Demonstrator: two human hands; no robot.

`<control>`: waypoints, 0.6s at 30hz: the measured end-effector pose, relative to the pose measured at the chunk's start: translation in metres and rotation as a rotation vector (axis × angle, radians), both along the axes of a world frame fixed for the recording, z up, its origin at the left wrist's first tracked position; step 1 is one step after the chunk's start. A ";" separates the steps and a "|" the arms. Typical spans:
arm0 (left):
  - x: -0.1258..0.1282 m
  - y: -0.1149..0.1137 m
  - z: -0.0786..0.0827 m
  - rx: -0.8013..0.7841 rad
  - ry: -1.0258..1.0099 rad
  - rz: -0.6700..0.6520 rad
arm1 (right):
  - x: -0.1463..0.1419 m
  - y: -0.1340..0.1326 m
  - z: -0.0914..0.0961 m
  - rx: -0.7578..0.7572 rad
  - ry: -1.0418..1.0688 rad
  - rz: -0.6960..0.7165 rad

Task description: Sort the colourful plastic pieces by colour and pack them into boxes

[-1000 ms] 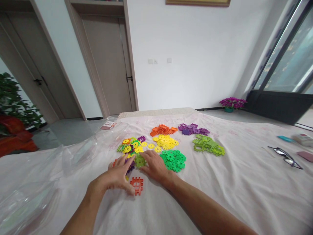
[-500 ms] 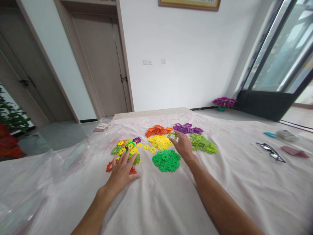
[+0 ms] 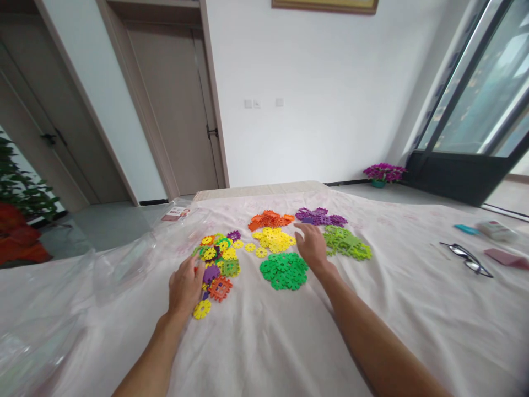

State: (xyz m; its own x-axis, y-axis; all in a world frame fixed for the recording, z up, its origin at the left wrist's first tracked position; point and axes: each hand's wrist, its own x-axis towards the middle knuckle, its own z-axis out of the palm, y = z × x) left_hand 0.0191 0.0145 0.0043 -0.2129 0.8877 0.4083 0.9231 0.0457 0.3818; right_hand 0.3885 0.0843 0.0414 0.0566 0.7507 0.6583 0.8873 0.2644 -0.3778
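Here, the orange, square, notched plastic piece (image 3: 220, 288) lies just right of the left hand (image 3: 184, 286), whose grip is unclear, well apart from the right hand (image 3: 309, 242), fingers parted.

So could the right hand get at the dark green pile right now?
Probably yes: the right hand is close beside the dark green pile, and I see nothing on the cloth between them.
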 end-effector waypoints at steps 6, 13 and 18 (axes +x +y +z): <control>-0.006 0.008 -0.011 -0.067 0.044 -0.120 | -0.088 -0.040 -0.006 -0.157 -0.201 0.501; -0.005 0.010 -0.013 -0.049 0.045 -0.176 | -0.143 -0.050 -0.018 -0.255 -0.287 0.595; -0.003 0.009 -0.011 -0.042 0.059 -0.178 | -0.151 -0.044 -0.021 -0.331 -0.322 0.598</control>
